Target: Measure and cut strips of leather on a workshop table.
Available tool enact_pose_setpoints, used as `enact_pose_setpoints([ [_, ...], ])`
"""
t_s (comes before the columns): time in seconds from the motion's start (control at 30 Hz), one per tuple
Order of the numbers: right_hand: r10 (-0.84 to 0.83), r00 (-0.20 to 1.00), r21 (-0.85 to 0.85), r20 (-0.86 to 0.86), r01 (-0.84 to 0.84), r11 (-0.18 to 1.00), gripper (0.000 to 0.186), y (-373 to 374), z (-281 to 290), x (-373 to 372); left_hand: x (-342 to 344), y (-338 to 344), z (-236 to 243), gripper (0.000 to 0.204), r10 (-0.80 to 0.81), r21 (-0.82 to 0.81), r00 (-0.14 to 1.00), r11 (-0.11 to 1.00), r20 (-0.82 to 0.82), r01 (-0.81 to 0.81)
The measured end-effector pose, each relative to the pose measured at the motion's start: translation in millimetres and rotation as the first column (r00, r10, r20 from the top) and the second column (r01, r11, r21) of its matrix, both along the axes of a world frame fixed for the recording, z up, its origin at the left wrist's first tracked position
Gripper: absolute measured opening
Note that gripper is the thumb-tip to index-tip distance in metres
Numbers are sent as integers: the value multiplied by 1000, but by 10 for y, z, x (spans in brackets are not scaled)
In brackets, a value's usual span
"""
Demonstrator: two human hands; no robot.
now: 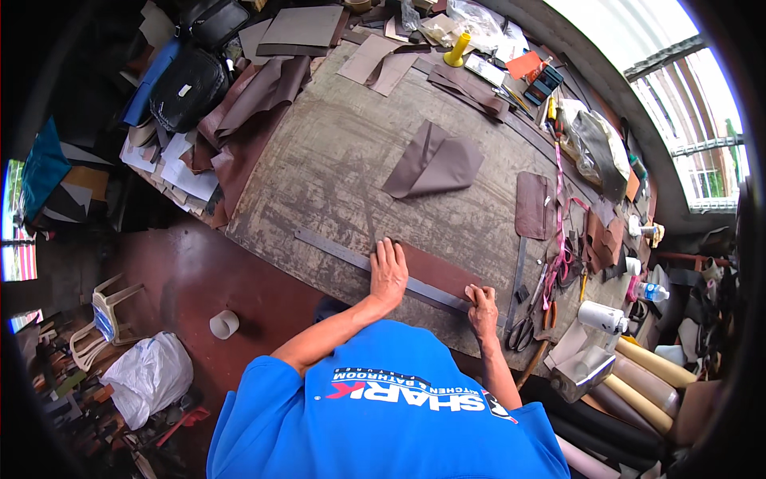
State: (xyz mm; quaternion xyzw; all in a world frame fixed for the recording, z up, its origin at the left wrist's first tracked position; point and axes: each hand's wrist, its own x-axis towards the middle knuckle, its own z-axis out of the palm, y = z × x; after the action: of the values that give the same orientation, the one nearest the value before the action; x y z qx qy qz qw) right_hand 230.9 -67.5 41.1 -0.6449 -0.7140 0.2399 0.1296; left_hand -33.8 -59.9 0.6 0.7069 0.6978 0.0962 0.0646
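My left hand (386, 275) lies with straightened fingers over a long metal ruler (327, 247) and the edge of a dark brown leather strip (439, 270) beside it. At the strip's right end, my right hand (482, 313) is closed in a pinch around something small and pale, too small to name, near the ruler's end. A folded taupe leather piece (431, 164) lies further back. Right of my right hand are scissors (523, 331), another straight rule (517, 279) and a pink tape measure (558, 199).
The worn worktable (295, 176) holds leather scraps (255, 104), bags (183, 88), a yellow spool (456, 49) and bottles (598, 318). Material rolls (650, 367) stand at the lower right. A plastic chair (108, 319), white sack (148, 375) and white container (224, 324) are on the floor at left.
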Motion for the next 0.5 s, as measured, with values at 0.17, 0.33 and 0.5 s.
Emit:
enact_pose_setpoints([
  [0.17,-31,999,-37,21,32,999,44,20,33,-81,-299,95,113,44,-214,-2,940,975,264,222],
  [0.33,-68,996,-119,59,75,990,44,138,86,-182,-486,411,107,47,-51,-36,586,990,808,136],
  [0.5,-202,972,-23,-117,200,979,49,407,-193,-42,-921,1030,344,35,24,32,522,995,853,-97],
])
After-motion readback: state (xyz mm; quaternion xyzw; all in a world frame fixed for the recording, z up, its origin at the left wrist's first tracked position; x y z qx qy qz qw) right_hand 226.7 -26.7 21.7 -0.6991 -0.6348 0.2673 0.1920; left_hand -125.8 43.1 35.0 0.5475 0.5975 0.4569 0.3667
